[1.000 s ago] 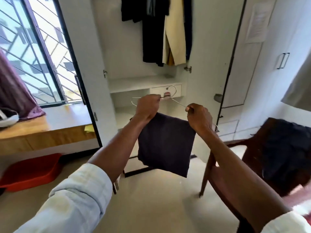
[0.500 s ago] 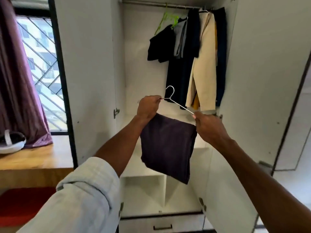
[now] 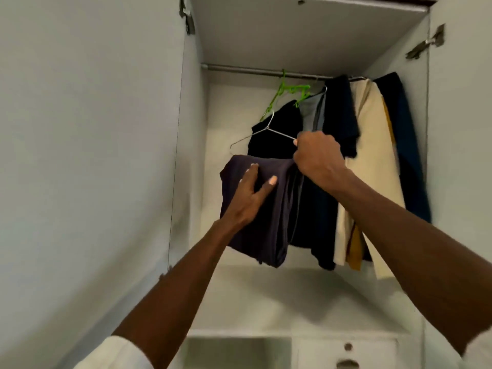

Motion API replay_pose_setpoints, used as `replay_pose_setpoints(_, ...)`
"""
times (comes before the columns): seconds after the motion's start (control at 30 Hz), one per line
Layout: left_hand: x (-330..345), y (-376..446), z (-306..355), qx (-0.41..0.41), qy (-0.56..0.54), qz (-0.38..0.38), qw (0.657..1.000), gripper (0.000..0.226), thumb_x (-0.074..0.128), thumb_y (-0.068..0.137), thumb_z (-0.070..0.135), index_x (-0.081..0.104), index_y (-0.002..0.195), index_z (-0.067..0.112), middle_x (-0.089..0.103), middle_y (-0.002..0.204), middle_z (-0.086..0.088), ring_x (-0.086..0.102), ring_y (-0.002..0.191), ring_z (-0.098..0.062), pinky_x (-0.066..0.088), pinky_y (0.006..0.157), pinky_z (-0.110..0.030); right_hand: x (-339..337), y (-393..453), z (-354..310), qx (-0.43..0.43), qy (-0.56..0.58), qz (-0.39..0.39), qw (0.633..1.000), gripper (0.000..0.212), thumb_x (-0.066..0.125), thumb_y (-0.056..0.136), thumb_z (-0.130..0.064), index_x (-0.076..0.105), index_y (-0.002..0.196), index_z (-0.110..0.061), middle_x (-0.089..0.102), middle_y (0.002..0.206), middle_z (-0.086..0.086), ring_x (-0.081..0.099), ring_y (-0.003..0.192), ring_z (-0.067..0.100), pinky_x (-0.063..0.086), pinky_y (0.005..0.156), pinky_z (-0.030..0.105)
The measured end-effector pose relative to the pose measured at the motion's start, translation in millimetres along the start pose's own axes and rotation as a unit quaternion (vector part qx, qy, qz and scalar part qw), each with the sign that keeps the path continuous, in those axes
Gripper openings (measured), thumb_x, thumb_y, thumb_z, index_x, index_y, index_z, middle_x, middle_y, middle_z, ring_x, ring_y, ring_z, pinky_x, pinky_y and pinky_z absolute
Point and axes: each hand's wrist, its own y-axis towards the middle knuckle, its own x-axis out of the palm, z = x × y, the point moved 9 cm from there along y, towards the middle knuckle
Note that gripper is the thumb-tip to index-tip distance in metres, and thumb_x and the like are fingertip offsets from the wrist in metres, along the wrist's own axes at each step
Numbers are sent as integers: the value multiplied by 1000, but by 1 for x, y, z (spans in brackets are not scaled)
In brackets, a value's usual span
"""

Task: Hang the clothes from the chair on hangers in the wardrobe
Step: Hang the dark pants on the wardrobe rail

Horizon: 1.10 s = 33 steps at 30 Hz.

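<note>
Nearest us, our left hand lies flat against the folded dark purple garment, fingers straight and spread — pressing, not gripping. The garment hangs doubled over the bar of a wire hanger, its long axis running downward. Our right hand curls tightly around the hanger's right end. The hanger's bar runs left to right, tilted a little, and its hook points up toward the wardrobe rail without reaching it. Behind hang a black top on a green hanger, dark clothes, and a cream garment — all inside the open white wardrobe.
</note>
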Motion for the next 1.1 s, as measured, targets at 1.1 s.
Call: replay_pose_setpoints(1.1,-31,460,-146,56,222,71,971,100,59,75,19,2,158,26,38,151,-18,43,133,-41,35,111,-53,193,417,3,9,-39,188,981,31,52,92,-4,62,121,0,62,121,20,60,112,40,50,91,44)
